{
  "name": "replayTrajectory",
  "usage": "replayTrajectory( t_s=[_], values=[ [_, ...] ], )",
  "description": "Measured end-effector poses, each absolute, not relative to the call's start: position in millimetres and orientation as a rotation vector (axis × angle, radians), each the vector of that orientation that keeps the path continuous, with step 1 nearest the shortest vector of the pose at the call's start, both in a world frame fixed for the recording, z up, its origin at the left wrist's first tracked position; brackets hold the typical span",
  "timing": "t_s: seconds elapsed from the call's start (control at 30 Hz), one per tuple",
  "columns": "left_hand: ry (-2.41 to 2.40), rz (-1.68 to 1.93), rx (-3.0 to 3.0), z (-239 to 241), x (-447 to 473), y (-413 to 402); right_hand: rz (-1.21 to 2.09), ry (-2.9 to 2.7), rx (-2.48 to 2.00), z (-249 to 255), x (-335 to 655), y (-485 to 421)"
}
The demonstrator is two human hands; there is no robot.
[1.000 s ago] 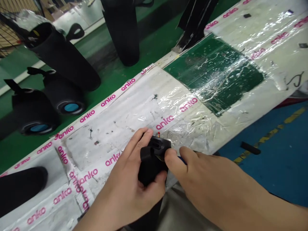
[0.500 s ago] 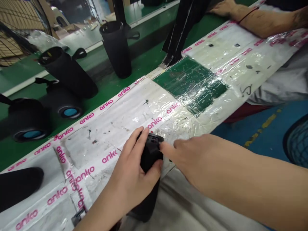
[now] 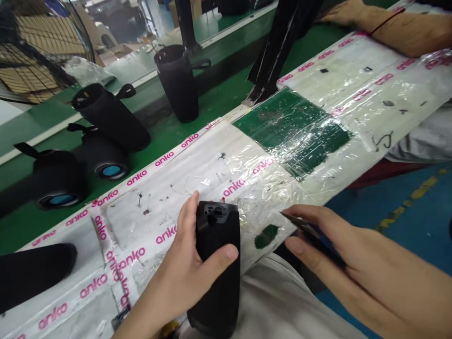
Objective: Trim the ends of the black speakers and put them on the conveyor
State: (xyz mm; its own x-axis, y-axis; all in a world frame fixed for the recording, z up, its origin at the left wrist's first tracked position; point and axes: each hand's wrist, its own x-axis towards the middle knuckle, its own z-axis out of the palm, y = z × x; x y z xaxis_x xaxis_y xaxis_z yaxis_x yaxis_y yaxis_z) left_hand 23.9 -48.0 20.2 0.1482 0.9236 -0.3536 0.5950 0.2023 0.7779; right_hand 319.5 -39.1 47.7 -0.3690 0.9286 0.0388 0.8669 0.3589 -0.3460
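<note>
A black cylindrical speaker (image 3: 219,268) stands tilted at the near edge of the bench, against my lap. My left hand (image 3: 192,263) is wrapped round its left side, with the thumb across the front. A small port panel (image 3: 216,213) shows near the speaker's top. My right hand (image 3: 339,263) is apart from the speaker, to its right, closed on dark tweezers (image 3: 314,234) whose pointed tip faces left, toward the speaker. Part of the tweezers is hidden by my fingers.
Several black speaker bodies, such as this open-topped shell (image 3: 178,82), stand or lie on the green conveyor (image 3: 148,106). Another black speaker (image 3: 38,270) lies at left on the taped bench cover (image 3: 183,174). A black post (image 3: 273,52) rises beyond. A co-worker's arm (image 3: 399,28) rests at upper right.
My right hand has drawn back to the right from the speaker's port panel, and the tweezers now show. My left fingers have shifted off the panel to the speaker's side.
</note>
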Motion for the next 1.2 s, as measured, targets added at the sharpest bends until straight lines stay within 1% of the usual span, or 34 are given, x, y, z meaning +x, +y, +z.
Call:
replayTrajectory(
  t_s=[0.07, 0.17, 0.23, 0.27, 0.37, 0.47, 0.6, 0.67, 0.73, 0.8, 0.9, 0.97, 1.03, 1.1, 1.2],
  values=[
    [1.579, 0.353, 1.458, 22, 16, -52, 0.751, -2.17, -1.593, 38, 305, -39],
    [1.578, 0.283, 1.506, 24, 19, -60, 1.392, -1.689, -1.511, 20, 288, -43],
    [1.535, 0.365, 1.567, 23, 33, -65, 1.748, -1.337, -1.419, 10, 281, -44],
    [1.509, 0.432, 1.58, 23, 43, -68, 1.872, -1.18, -1.376, 6, 279, -43],
    [1.47, 0.596, 1.545, 24, 67, -74, 2.026, -0.927, -1.308, 3, 278, -35],
    [1.633, 0.575, 1.608, 27, 72, -78, 2.064, -0.914, -1.321, 5, 281, -26],
    [1.986, 0.426, 2.073, 29, 60, -75, 1.993, -0.854, -1.347, 5, 289, -20],
    [2.069, 0.313, 2.277, 31, 58, -72, 1.938, -0.838, -1.299, 3, 297, -21],
    [2.053, 0.24, 2.364, 33, 60, -69, 1.873, -0.968, -1.303, 2, 305, -23],
    [2.002, 0.261, 2.347, 38, 65, -68, 1.753, -1.269, -1.367, 4, 311, -28],
    [1.928, 0.342, 2.25, 44, 71, -64, 1.343, -1.812, -1.424, 10, 311, -33],
    [1.879, 0.364, 2.183, 47, 72, -58, 0.998, -2.08, -1.375, 13, 306, -33],
    [1.86, 0.371, 2.095, 48, 71, -50, 0.73, -2.278, -1.277, 12, 300, -30],
    [1.842, 0.366, 2.002, 49, 68, -42, 0.562, -2.4, -1.214, 8, 296, -26],
    [1.807, 0.338, 1.912, 50, 64, -34, 0.416, -2.489, -1.225, 1, 295, -19]
  ],
)
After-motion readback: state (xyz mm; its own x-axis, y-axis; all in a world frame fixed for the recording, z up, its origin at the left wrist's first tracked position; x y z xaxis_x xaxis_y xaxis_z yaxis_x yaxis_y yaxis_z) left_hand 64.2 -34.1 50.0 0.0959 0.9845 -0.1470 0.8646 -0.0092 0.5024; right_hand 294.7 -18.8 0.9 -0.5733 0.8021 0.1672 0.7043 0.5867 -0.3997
